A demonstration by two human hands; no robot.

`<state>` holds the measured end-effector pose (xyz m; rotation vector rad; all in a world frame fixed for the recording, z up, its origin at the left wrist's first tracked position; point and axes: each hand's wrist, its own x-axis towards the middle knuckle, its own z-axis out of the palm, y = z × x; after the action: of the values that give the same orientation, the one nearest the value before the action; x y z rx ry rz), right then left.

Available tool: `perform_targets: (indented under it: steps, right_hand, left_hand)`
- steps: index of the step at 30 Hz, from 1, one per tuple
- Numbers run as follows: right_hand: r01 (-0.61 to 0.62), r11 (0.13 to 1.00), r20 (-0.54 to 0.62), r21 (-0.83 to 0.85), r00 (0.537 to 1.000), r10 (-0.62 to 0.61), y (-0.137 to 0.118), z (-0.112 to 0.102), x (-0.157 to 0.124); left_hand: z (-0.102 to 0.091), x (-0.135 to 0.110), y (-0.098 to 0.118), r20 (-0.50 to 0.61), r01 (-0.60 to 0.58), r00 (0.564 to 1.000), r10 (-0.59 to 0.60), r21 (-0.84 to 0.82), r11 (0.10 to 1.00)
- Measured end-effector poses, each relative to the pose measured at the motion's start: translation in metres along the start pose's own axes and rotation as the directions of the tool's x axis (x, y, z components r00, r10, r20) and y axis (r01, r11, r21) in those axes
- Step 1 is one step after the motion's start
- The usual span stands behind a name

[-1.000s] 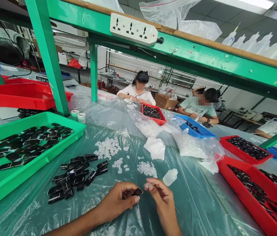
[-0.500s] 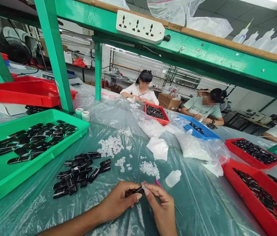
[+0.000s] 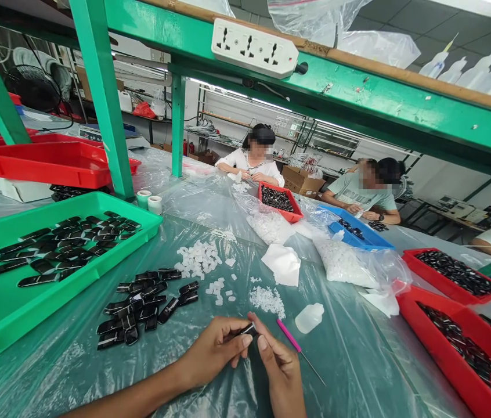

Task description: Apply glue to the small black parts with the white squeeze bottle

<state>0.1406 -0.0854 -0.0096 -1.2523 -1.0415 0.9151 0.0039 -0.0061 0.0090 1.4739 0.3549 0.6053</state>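
My left hand (image 3: 213, 351) pinches a small, glossy black plastic piece (image 3: 249, 330) between thumb and fingers. My right hand (image 3: 280, 366) is closed in at the piece's right end, index finger behind it and thumb in front; part of the piece is hidden by the fingers. Just right of my hands lies a thin tool with a pink handle (image 3: 289, 335) and a metal shaft. Beyond it a translucent white bottle (image 3: 310, 317) rests on its side. Similar black pieces (image 3: 141, 307) form a pile to the left. Small white bits (image 3: 267, 301) lie ahead of my hands.
A green tray (image 3: 93, 273) of black pieces stands left. Larger white pieces (image 3: 199, 259) and a white sheet (image 3: 281, 264) lie ahead. Red trays (image 3: 419, 342) of black parts stand right. A green shelf frame (image 3: 101, 98) crosses above. Two people (image 3: 256, 159) work across the table.
My right hand has shifted slightly left and its fingers have changed position, uncovering more of the pink-handled tool. A pale bit at its fingertips no longer shows. The left hand keeps its pinch.
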Motion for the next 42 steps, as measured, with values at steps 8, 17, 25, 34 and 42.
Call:
perform_targets:
  steps: [8, 17, 25, 34, 42]
  right_hand:
    - [0.040, 0.998, -0.011, -0.044, 0.999, -0.041, 0.003, -0.003, 0.004]
    - [0.133, 0.481, 0.020, -0.867, 0.972, -0.232, -0.014, -0.051, 0.031]
    - [0.067, 0.073, 0.058, -0.995, 0.991, -0.121, -0.010, -0.054, 0.030]
    - [-0.026, -0.013, -0.024, -1.000, 0.991, -0.129, -0.013, -0.060, 0.023]
    - [0.107, 0.043, 0.100, -0.993, 0.986, -0.136, -0.002, -0.054, 0.038]
  left_hand:
    - [0.000, -0.001, 0.004, 0.020, 0.029, 0.999, -0.029, 0.019, 0.999]
    - [0.001, 0.000, -0.006, -0.059, 0.096, 0.994, -0.093, 0.054, 0.994]
    - [0.000, -0.001, -0.004, -0.070, 0.124, 0.990, -0.119, 0.063, 0.990]
    - [0.000, -0.002, -0.005, -0.072, 0.121, 0.991, -0.116, 0.066, 0.990]
    - [0.001, -0.002, -0.009, -0.084, 0.131, 0.989, -0.123, 0.096, 0.987]
